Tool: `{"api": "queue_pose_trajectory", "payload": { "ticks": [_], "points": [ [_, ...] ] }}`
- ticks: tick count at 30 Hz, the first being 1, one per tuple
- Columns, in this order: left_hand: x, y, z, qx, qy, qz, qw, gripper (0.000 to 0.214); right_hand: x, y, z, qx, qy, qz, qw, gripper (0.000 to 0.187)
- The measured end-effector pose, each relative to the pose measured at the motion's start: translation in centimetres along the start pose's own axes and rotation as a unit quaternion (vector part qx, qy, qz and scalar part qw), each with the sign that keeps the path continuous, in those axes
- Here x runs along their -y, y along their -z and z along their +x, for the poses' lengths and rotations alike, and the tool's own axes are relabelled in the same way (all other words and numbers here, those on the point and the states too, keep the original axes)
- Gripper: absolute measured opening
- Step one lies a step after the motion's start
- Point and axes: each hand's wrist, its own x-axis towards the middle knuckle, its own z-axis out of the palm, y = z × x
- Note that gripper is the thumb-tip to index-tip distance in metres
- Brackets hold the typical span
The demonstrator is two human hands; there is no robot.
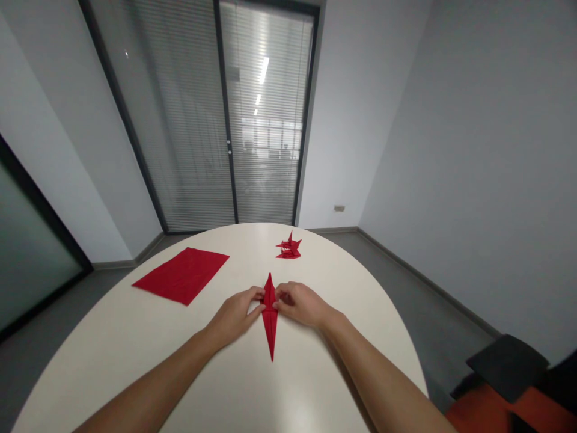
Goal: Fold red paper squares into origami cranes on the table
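Note:
A narrow, diamond-shaped piece of folded red paper point(271, 328) lies at the middle of the table, one point away from me and the other toward me. My left hand point(235, 313) pinches its left edge between thumb and fingers. On the opposite edge, my right hand point(301, 302) grips it the same way, fingers curled. A crease runs down the near half of the paper. The fingertips cover parts of both side edges. Beyond my right hand stand several small folded red paper figures point(291, 248), clustered together with pointed tips.
Flat red paper sheets point(187, 276) lie on the left of the round white table point(135, 355). At the lower right is an orange and black chair point(505, 391). A glass door with blinds point(268, 120) stands behind the table, and a grey wall point(487, 150) is to the right.

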Motion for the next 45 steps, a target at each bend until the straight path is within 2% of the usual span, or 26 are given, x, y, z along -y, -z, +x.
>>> {"api": "queue_pose_trajectory", "payload": {
  "ticks": [2, 4, 6, 7, 8, 10, 13, 16, 23, 27, 31, 35, 39, 45],
  "points": [
    [0.3, -0.2, 0.0, -0.006, 0.013, -0.020, 1.000, 0.040, -0.2, -0.3, -0.1, -0.009, -0.004, 0.028, 1.000, 0.024],
    [0.6, -0.4, 0.0, -0.013, 0.016, -0.019, 1.000, 0.050, -0.4, -0.5, -0.1, -0.018, -0.007, 0.045, 0.999, 0.046],
    [0.8, -0.5, 0.0, -0.024, 0.006, -0.003, 1.000, 0.052, -0.4, -0.6, -0.1, -0.026, -0.008, 0.047, 0.999, 0.064],
    [0.9, -0.5, 0.0, -0.031, -0.002, 0.006, 1.000, 0.050, -0.4, -0.6, -0.1, -0.031, -0.009, 0.044, 0.999, 0.066],
    [0.9, -0.5, 0.0, -0.038, -0.013, 0.016, 0.999, 0.048, -0.4, -0.6, -0.1, -0.035, -0.008, 0.037, 0.999, 0.063],
    [1.0, -0.5, 0.0, -0.047, -0.037, 0.036, 0.998, 0.040, -0.3, -0.4, -0.1, -0.034, 0.005, 0.018, 0.999, 0.044],
    [0.9, -0.3, 0.0, -0.033, -0.065, 0.062, 0.995, 0.022, -0.1, 0.2, -0.2, -0.001, 0.049, -0.010, 0.999, 0.026],
    [0.6, -0.2, 0.0, -0.010, -0.080, 0.083, 0.993, 0.020, -0.1, 0.7, -0.2, 0.020, 0.074, -0.024, 0.997, 0.026],
    [-0.2, 0.2, -0.2, 0.001, -0.097, 0.095, 0.991, 0.026, -0.6, 0.8, -0.2, 0.021, 0.098, -0.056, 0.993, 0.017],
    [-0.2, 0.3, -0.2, -0.003, -0.098, 0.092, 0.991, 0.035, -0.5, 0.9, -0.2, 0.013, 0.081, -0.059, 0.995, 0.022],
    [-0.1, 0.2, -0.1, -0.019, -0.106, 0.093, 0.990, 0.039, -0.3, 0.9, -0.2, -0.009, 0.051, -0.032, 0.998, 0.023],
    [-0.3, 0.3, 0.0, -0.039, -0.090, 0.089, 0.991, 0.026, -0.2, 0.7, -0.2, -0.021, 0.033, -0.001, 0.999, 0.023],
    [-0.3, 0.3, 0.1, -0.070, -0.067, 0.085, 0.992, 0.021, 0.3, 0.7, -0.2, -0.024, 0.024, 0.020, 0.999, 0.024],
    [-0.4, 0.3, 0.0, -0.109, -0.030, 0.066, 0.991, 0.022, 1.2, 1.0, -0.4, -0.036, 0.072, 0.033, 0.996, 0.027]
  ]
}}
